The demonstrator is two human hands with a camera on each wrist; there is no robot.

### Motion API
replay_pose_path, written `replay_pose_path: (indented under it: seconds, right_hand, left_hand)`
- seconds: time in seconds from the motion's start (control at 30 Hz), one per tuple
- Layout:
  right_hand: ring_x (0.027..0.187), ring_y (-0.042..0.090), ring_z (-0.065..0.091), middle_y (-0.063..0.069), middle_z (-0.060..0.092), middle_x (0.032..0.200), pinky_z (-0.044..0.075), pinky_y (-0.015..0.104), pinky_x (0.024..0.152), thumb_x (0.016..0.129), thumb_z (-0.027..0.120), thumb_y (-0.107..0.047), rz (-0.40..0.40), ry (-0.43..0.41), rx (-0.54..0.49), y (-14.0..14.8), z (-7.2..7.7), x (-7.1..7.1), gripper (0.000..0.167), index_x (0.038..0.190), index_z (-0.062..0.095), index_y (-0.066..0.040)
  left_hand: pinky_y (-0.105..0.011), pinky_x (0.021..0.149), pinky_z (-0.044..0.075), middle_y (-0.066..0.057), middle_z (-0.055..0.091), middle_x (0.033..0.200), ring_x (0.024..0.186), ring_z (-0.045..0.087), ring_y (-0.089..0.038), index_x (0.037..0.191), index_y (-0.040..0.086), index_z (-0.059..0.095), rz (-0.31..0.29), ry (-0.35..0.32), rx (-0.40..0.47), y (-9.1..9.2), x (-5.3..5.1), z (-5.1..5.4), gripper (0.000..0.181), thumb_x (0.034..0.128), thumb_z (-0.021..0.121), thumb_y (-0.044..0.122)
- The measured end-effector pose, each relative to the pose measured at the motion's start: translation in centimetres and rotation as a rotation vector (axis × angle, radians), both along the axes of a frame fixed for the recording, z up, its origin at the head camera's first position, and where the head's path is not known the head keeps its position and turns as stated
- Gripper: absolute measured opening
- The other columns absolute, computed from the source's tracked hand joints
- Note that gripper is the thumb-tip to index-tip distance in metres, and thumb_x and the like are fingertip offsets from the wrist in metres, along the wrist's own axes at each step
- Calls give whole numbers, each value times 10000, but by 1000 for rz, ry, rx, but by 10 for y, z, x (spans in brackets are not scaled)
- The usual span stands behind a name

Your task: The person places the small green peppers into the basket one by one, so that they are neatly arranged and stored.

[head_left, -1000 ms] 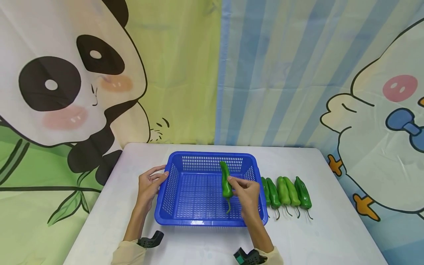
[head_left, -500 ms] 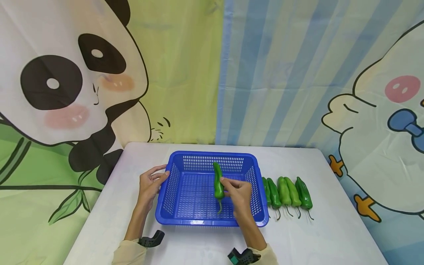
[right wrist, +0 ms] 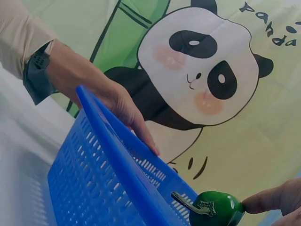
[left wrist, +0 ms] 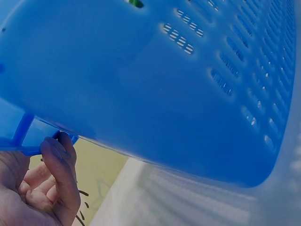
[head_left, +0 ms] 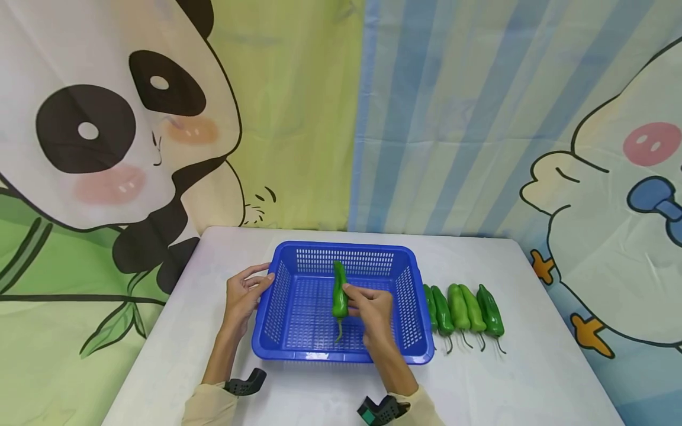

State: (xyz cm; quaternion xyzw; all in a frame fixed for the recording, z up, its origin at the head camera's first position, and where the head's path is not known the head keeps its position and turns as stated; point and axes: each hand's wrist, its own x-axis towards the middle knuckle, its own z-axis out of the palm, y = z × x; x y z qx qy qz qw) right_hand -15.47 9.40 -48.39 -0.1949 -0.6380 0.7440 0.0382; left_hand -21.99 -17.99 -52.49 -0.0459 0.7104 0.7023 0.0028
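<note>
A blue plastic basket [head_left: 298, 356] with slotted walls stands on the white table. My left hand [head_left: 242, 299] grips its left rim, thumb on top; in the left wrist view the fingers [left wrist: 59, 169] bend up against the rim's underside. Over the basket's middle, my right hand [head_left: 373, 310] pinches a green chili pepper [head_left: 339, 296] between thumb and fingers, its stem toward me. The right wrist view shows the pepper [right wrist: 218, 209] stem end first, with a fingertip touching its side. The fingers behind the pepper are partly hidden.
Several green peppers [head_left: 459, 307] lie side by side to the right of the basket, stems toward me; the leftmost is partly covered by the basket wall. The white table [head_left: 538, 378] ends at a printed curtain [head_left: 298, 148] behind.
My right hand has moved left with the pepper, from the basket's right part to its middle. The left hand stays on the left rim.
</note>
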Motion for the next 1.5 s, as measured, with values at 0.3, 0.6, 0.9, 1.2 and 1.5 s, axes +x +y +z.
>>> replay_pose_path:
  seconds: [0.3, 0.6, 0.9, 1.2, 1.5]
  right_hand:
    - [787, 195, 825, 232, 831, 1021, 680, 283, 714, 935, 855, -188, 55, -59, -64, -11, -1, -6, 402, 1148, 771, 142]
    - [768, 177, 800, 161, 833, 947, 691, 321, 743, 943, 819, -118, 102, -134, -203, -24, 2, -17, 423, 1233, 718, 173]
    - [1016, 323, 812, 348, 747, 1249, 649, 500, 1007, 1008, 744, -99, 218, -235, -293, -35, -1, -28, 433, 1331, 669, 179]
    - [1102, 395, 790, 368, 714, 1301, 599, 541, 1091, 1015, 727, -43, 227, -320, -342, -47, 2, -38, 365, 1312, 680, 164]
    - [1175, 456, 765, 394, 658, 1387, 556, 601, 1134, 1024, 716, -19, 207, -339, -328, -55, 5, -49, 350, 1327, 687, 152]
  left_hand:
    - [-200, 508, 575, 49, 806, 837, 642, 766, -103, 1409, 39, 690, 4, -5, -6, 1, 0, -2, 429, 1029, 789, 213]
    - [-209, 513, 586, 44, 812, 846, 645, 772, -112, 1403, 39, 693, 1, 4, -4, 0, -2, -1, 424, 1031, 788, 218]
    - [-197, 500, 568, 52, 811, 840, 640, 764, -99, 1403, 44, 695, 5, 0, -13, 0, -2, -2, 432, 1028, 792, 235]
    - [-199, 512, 575, 72, 815, 846, 651, 768, -92, 1404, 47, 696, 7, -6, -9, -2, -1, -3, 431, 1029, 792, 236]
    - [-224, 538, 608, 58, 820, 857, 668, 782, -105, 1402, 42, 696, -8, 4, 9, -1, -1, -3, 432, 1028, 793, 234]
